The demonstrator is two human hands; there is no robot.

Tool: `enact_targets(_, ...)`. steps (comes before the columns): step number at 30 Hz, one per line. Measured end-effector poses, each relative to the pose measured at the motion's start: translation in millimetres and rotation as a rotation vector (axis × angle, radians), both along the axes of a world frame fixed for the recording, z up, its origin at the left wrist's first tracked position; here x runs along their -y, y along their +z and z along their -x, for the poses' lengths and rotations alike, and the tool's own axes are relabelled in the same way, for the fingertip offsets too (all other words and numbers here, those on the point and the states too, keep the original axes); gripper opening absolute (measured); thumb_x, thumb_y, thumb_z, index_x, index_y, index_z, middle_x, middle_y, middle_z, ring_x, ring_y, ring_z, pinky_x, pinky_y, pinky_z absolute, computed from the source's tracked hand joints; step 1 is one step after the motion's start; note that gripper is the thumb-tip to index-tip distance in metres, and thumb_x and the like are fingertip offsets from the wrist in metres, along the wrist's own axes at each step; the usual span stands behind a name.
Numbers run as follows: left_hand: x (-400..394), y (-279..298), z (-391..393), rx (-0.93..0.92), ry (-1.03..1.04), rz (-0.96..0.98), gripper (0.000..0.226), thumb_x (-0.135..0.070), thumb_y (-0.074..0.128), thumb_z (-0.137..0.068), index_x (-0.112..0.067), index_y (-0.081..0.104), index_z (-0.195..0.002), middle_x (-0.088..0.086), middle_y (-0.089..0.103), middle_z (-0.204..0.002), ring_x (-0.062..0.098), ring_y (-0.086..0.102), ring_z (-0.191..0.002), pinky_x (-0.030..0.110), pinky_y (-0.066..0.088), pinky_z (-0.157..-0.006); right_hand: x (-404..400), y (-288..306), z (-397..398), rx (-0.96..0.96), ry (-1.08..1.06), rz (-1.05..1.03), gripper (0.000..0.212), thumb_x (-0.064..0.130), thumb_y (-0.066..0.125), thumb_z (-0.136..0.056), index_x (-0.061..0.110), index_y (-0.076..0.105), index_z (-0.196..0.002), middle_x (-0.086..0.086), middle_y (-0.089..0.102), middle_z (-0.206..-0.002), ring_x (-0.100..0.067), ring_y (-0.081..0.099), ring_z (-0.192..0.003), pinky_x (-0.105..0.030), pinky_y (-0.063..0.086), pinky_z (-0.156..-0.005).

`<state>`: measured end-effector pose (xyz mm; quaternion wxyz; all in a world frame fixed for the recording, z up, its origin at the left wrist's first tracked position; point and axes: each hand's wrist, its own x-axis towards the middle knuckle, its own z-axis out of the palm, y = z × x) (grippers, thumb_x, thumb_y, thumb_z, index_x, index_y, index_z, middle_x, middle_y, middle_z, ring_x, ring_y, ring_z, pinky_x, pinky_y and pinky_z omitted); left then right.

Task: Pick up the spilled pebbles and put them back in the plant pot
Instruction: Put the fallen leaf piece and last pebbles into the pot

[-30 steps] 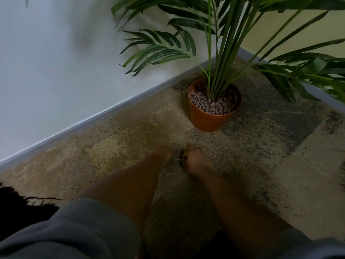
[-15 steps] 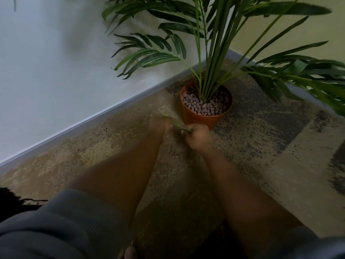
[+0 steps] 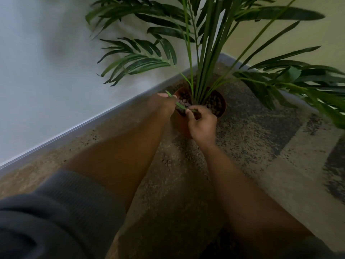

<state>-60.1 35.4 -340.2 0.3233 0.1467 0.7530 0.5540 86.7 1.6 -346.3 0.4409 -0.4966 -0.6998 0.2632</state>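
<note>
An orange plant pot (image 3: 222,109) with a palm stands on the carpet in the corner, filled with brown pebbles (image 3: 214,100). My left hand (image 3: 164,104) and my right hand (image 3: 202,125) are over the pot's near left rim. Between them they pinch a narrow green leaf (image 3: 179,105), one end in each hand. Whether pebbles lie on the leaf or in my hands is hidden. A few spilled pebbles (image 3: 166,161) lie on the carpet between my forearms, well short of the pot.
Palm fronds (image 3: 141,60) spread above and to the right of the pot. A grey skirting board (image 3: 74,128) runs along the white wall on the left. The patterned carpet (image 3: 261,165) stretches to the right.
Both hands rose from the spilled pebbles on the carpet and moved forward to the pot, carrying the green leaf between them. The view came closer to the pot.
</note>
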Motion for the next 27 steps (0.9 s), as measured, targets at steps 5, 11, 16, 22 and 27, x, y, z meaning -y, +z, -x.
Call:
enact_targets(5, 3.4, 40.1, -21.5, 0.094, -0.213, -0.037, 0.025, -0.008, 0.061, -0.090, -0.003, 0.066, -0.115, 0.008, 0.063, -0.098, 0.019, 0.065, -0.089, 0.024, 0.056, -0.066, -13.4, 2.4, -0.3, 0.112, -0.032, 0.094, 0.019, 0.024, 0.065, -0.086, 0.013, 0.074, -0.099, -0.008, 0.073, -0.100, -0.025, 0.067, -0.094, -0.040, 0.055, -0.081)
enact_targets(11, 1.9, 49.0, -26.5, 0.160, -0.316, -0.014, 0.034, -0.002, 0.046, -0.097, -0.009, 0.055, -0.129, 0.011, 0.060, -0.131, 0.018, 0.070, -0.102, 0.012, 0.048, -0.050, -25.6, 3.3, 6.8, 0.316, -0.030, 0.161, 0.036, 0.036, 0.055, -0.090, 0.014, 0.070, -0.115, -0.013, 0.069, -0.107, -0.036, 0.059, -0.103, -0.040, 0.053, -0.080)
enact_targets(16, 17.8, 43.5, -19.3, 0.182, -0.310, -0.055, 0.038, -0.003, 0.044, -0.098, -0.011, 0.051, -0.135, 0.009, 0.057, -0.135, 0.018, 0.066, -0.110, 0.022, 0.048, -0.086, -18.4, 5.3, 3.4, 0.457, -0.031, 0.083, 0.044, 0.034, 0.056, -0.091, 0.009, 0.062, -0.126, -0.018, 0.058, -0.125, -0.039, 0.042, -0.119, -0.042, 0.043, -0.092)
enact_targets(22, 45.7, 29.6, -10.3, 0.095, -0.199, -0.067, 0.034, -0.003, 0.050, -0.095, -0.005, 0.058, -0.128, 0.006, 0.068, -0.097, 0.005, 0.054, -0.063, 0.012, 0.043, -0.048, 6.6, -0.4, 3.1, 0.247, -0.016, -0.158, 0.023, 0.021, 0.056, -0.088, 0.006, 0.067, -0.102, -0.015, 0.060, -0.105, -0.031, 0.051, -0.103, -0.034, 0.045, -0.082)
enact_targets(27, 76.6, 0.6, -0.1, -0.043, -0.296, 0.078, 0.021, -0.003, 0.051, -0.093, -0.019, 0.065, -0.096, 0.000, 0.061, -0.092, 0.015, 0.058, -0.084, 0.018, 0.048, -0.064, 37.8, -14.8, 13.4, 0.279, 0.265, -0.139, 0.018, 0.017, 0.057, -0.091, 0.014, 0.067, -0.106, -0.005, 0.066, -0.102, -0.016, 0.059, -0.091, -0.025, 0.048, -0.078)
